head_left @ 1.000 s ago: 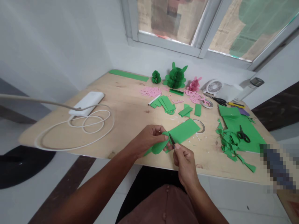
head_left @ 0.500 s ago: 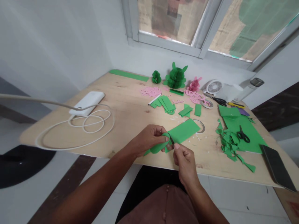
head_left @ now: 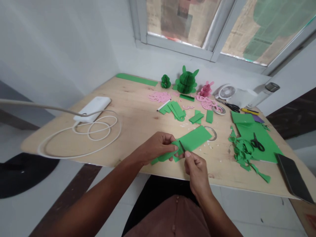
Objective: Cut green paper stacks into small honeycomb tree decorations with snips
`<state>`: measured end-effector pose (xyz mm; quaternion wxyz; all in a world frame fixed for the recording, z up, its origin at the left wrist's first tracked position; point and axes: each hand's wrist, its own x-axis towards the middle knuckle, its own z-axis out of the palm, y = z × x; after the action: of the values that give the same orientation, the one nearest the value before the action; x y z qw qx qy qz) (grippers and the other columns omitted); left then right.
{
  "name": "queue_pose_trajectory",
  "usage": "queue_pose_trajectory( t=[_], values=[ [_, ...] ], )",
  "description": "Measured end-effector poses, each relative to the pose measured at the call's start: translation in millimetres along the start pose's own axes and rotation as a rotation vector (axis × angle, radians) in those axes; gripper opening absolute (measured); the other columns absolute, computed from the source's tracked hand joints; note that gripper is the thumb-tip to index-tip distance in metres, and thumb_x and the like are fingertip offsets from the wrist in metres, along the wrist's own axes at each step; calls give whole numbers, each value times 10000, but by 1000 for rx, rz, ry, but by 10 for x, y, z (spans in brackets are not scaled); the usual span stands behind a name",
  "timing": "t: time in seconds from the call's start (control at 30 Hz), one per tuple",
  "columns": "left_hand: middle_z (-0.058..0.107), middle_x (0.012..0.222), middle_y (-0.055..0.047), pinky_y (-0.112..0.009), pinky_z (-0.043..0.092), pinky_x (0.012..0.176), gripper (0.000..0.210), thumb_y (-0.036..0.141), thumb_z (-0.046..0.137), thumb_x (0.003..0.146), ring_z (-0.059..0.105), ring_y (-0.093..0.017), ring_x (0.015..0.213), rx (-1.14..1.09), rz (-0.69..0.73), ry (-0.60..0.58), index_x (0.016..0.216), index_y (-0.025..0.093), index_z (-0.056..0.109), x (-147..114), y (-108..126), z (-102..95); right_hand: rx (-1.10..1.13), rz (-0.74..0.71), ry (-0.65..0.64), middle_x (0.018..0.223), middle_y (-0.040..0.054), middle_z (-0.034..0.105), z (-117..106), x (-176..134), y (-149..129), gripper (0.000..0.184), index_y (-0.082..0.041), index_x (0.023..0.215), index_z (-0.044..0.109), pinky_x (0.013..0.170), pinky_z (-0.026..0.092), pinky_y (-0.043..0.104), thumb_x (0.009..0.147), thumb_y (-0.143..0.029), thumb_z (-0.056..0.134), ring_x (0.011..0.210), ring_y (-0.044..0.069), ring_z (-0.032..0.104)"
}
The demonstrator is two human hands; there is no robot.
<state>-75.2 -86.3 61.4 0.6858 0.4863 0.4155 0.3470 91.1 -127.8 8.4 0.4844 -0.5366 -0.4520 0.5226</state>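
Note:
My left hand (head_left: 161, 146) pinches a piece of green paper (head_left: 167, 155) with a rounded edge, close to the front edge of the table. In my right hand (head_left: 197, 168) is a pair of small dark scissors (head_left: 182, 146); the fingers hide the handles. The blades point up and left, beside the rounded edge of the paper. Behind both hands, a green paper strip (head_left: 196, 140) lies flat on the table, partly covered by my fingers.
Green paper scraps (head_left: 243, 151), black scissors (head_left: 256, 143) and a dark phone-like slab (head_left: 293, 177) lie right. Cut green pieces (head_left: 176, 109) and pink scraps (head_left: 159, 96) lie farther back, before paper figures (head_left: 186, 82). Left are a white power bank (head_left: 92, 109) and cable (head_left: 79, 156).
The scissors have shifted slightly away from the paper's rounded edge, and the right hand has moved a little to the right. The left hand stays nearly in place, the paper slightly turned.

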Motion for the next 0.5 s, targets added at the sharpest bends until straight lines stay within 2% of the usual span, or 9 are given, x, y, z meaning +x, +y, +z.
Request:
queue_pose_trajectory(
  t=[0.13,0.23,0.33,0.5],
  values=[
    [659,595,-14,-228,420,546,167,288,721,643,566,-111,534,-92,38,123,624,142,643,14,-60,44,128,83,32,470,-91,271,8,9,6,450,-141,754,653,414,123,228,789,-585,586,438,72,178],
    [640,590,1,-216,379,521,169,304,726,633,515,-92,512,-172,45,222,626,147,662,29,-117,96,197,91,16,471,-93,278,33,0,-28,440,-140,783,654,410,118,226,786,-576,597,440,72,181],
    [632,594,1,-224,386,547,160,307,707,643,513,-99,537,-215,51,242,618,152,675,45,-157,148,210,76,2,490,-88,304,67,0,-60,379,-150,754,643,413,124,222,748,-529,664,448,67,190],
    [633,612,-3,-236,396,590,136,287,706,639,530,-116,590,-253,71,252,629,154,679,70,-219,220,215,66,57,552,-68,397,125,35,-69,281,-164,695,619,417,133,214,656,-399,767,469,58,213]
  ],
)
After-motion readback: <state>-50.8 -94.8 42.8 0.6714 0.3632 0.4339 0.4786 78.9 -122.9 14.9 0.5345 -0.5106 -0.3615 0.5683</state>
